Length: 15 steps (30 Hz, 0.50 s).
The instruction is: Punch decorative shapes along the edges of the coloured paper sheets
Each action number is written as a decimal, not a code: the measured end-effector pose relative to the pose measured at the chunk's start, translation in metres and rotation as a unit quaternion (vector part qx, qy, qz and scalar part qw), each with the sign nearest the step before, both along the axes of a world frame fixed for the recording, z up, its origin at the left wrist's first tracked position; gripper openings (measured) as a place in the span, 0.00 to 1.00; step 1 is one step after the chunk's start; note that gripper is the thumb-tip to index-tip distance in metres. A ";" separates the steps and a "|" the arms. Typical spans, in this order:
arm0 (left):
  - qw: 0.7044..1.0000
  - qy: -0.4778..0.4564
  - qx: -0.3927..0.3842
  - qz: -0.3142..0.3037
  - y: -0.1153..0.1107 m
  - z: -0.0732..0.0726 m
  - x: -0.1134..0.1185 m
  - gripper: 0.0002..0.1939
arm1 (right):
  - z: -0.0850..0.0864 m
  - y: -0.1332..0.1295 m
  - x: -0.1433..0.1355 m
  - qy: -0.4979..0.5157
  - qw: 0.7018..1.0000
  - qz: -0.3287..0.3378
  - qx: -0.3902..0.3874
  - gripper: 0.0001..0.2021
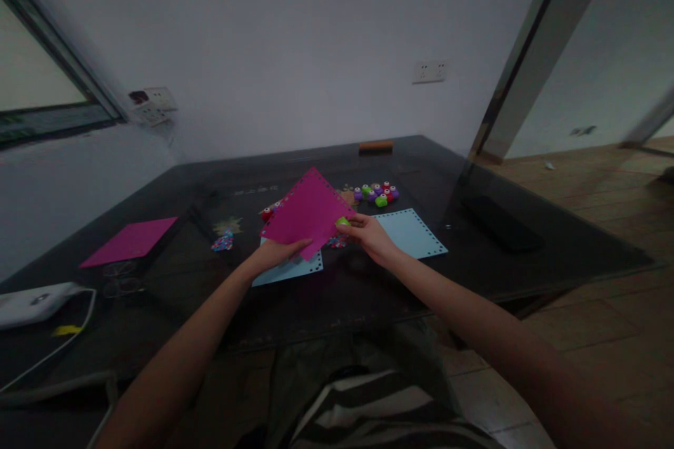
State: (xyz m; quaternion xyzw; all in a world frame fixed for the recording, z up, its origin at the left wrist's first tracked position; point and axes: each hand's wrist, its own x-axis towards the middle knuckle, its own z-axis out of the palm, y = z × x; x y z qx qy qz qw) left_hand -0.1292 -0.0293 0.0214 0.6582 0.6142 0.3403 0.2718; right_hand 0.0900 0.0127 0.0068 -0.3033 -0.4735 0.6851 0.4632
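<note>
One magenta sheet with punched holes along its edges is held tilted up above the dark table, centre of frame. Left hand pinches its lower edge, thumb lying over the front face, remaining fingers hidden behind the paper. Right hand is at the sheet's right corner, fingers curled shut around a small green punch that sits right on the paper's edge; whether the edge is inside the punch slot is too small to tell. Under the left hand, a light blue sheet lies flat on the table; a second light blue sheet with perforated border lies just right of the right hand. Behind the held sheet, a cluster of small coloured punches, purple, red and green, sits centre-upper on the table, one red punch peeking out at the sheet's left corner. Paper confetti lies left of centre. Another magenta sheet lies flat at mid-left. White device with cable at lower left edge. Dark flat object right side of table, orange-brown bar at the far table edge.
</note>
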 end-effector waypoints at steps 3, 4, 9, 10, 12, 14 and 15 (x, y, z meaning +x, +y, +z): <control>1.000 -0.001 -0.002 -0.014 -0.001 0.003 0.002 0.16 | -0.001 0.001 0.000 -0.005 1.000 -0.001 0.006 0.17; 1.000 -0.003 0.000 -0.017 -0.002 0.003 0.002 0.16 | -0.001 0.001 0.000 -0.007 1.000 -0.001 0.008 0.17; 1.000 0.000 0.007 -0.020 -0.003 0.004 0.003 0.16 | -0.001 0.002 -0.001 -0.016 1.000 -0.004 0.011 0.18; 1.000 0.007 0.004 -0.018 -0.003 0.005 0.003 0.17 | -0.002 0.002 -0.001 -0.017 1.000 -0.005 0.012 0.18; 1.000 0.016 -0.007 -0.025 -0.004 0.005 0.004 0.18 | -0.002 0.002 -0.001 -0.016 1.000 -0.006 0.017 0.18; 0.999 0.016 -0.012 -0.036 -0.004 0.007 0.004 0.19 | -0.002 0.002 -0.001 -0.015 1.000 -0.007 0.022 0.17; 0.999 0.013 -0.010 -0.036 -0.004 0.007 0.005 0.18 | -0.002 0.002 -0.001 -0.016 1.000 -0.009 0.023 0.17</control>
